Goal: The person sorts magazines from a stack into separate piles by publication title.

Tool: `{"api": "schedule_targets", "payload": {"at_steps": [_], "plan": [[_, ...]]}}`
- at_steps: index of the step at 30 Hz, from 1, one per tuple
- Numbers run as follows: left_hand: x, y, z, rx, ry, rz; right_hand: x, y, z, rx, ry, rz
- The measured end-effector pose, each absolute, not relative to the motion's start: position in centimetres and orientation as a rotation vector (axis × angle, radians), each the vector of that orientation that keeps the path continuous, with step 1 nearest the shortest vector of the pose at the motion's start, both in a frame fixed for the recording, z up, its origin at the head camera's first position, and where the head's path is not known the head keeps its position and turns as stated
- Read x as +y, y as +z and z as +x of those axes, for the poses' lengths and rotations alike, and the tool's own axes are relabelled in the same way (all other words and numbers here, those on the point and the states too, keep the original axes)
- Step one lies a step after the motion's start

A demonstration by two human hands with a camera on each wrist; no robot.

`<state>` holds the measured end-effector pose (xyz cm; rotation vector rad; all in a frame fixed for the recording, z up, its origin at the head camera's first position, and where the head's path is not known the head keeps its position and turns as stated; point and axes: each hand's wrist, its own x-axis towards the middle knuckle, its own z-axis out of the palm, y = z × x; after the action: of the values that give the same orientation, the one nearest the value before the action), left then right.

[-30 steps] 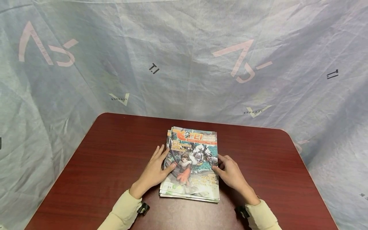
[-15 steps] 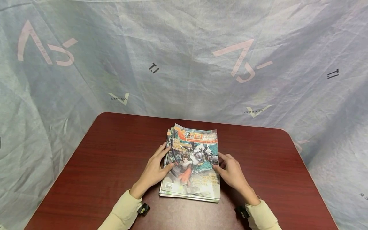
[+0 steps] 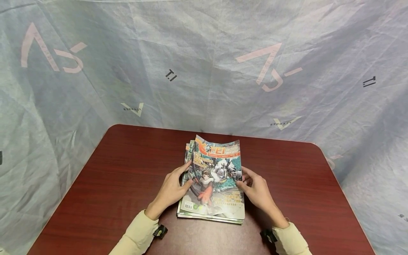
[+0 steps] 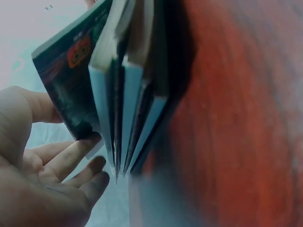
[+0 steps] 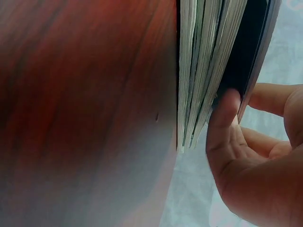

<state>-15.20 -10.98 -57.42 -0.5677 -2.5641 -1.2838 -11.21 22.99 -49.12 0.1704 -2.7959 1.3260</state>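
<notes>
1. Left hand [image 3: 173, 186]: we see it pinching the top magazine [image 3: 220, 177] at its left edge, thumb on the cover, fingers at the edge and below it.
2. Right hand [image 3: 256, 187]: same pinch, right edge. Thumb on the cover; in the right wrist view we see a fingertip under it, in the gap above the stack.
3. Top magazine: between both hands, face up, directly over the stack [image 3: 208, 218]. Far end bowed, far left corner raised. Both wrist views give us a gap beneath it. We can't tell if its near edge rests on the stack.
4. Stack: we make out three more magazines, lying flat, edges slightly out of line, peeking out at left and near side.
5. Table [image 3: 111, 177]: dark red wood grain, stack near the middle of its width.
6. Pale sleeves [image 3: 137, 228] on both arms, a small black device [image 3: 160, 231] at each wrist.
7. Behind the table we have a grey cloth [image 3: 210, 71], creased, printed with pink, black and yellowish marks.
</notes>
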Motion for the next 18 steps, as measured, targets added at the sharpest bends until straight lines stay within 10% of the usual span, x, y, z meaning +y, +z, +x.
{"api": "schedule_targets", "payload": {"at_steps": [18], "plan": [[-8.4,-49.9,-12.0,-2.51,-1.792,-0.323,23.7,-48.8,-10.9,-2.65,1.753,0.067]]}}
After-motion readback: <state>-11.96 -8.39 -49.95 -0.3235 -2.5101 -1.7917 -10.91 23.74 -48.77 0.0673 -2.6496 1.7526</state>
